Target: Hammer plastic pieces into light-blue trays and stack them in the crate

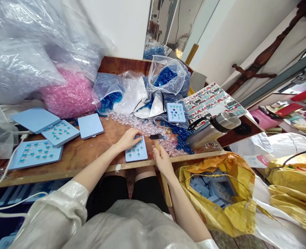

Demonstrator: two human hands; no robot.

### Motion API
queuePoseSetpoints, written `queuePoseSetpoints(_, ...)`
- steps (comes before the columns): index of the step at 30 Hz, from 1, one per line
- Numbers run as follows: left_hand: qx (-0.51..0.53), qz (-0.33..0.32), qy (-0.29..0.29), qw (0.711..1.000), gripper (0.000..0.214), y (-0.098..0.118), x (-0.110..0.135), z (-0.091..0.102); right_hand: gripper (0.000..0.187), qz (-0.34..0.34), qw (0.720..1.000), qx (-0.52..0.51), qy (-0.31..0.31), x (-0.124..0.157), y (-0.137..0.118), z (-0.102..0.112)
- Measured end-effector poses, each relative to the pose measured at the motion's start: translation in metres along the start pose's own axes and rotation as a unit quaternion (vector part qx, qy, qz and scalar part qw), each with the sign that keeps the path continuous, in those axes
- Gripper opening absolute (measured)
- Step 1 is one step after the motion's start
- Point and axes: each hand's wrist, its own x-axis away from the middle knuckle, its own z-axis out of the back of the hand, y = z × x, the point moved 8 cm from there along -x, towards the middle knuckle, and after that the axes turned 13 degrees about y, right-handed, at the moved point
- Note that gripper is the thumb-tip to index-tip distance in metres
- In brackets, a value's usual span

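My left hand (129, 138) rests on the top edge of a small light-blue tray (136, 153) near the table's front edge, fingers curled down onto it. The tray holds several blue and clear pieces in its pockets. My right hand (162, 160) is closed round the wooden handle of a small hammer (156, 140), whose dark head hovers just right of the tray. Clear plastic rings (142, 126) and loose blue pieces (182, 138) lie scattered behind both hands.
More light-blue trays (36, 154) lie at the left. Bags of pink (67, 95) and blue pieces (165, 76) crowd the back. A steel flask (212, 129) lies at right. A yellow bag (220, 193) of blue trays stands beside my right knee.
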Motion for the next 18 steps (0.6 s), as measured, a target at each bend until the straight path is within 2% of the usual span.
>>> queuePoseSetpoints(4,0.019,0.036,0.033,0.999,0.014,-0.001,0.003,0.003,0.035,-0.011,1.000,0.009,-0.002,0.001,0.002,0.000)
queuePoseSetpoints(7,0.033,0.045,0.036,0.998,0.016,-0.003,0.005,0.003,0.035,-0.011,1.000,0.015,-0.012,0.001,0.000,-0.002)
queuePoseSetpoints(13,-0.016,-0.035,0.013,0.999,0.019,-0.001,0.006,-0.003,0.033,-0.003,0.999,0.044,-0.026,0.002,-0.011,-0.004)
queuePoseSetpoints(18,-0.020,-0.031,0.010,0.999,0.021,-0.006,0.005,-0.006,0.030,0.052,0.994,0.094,-0.034,-0.003,-0.035,-0.005)
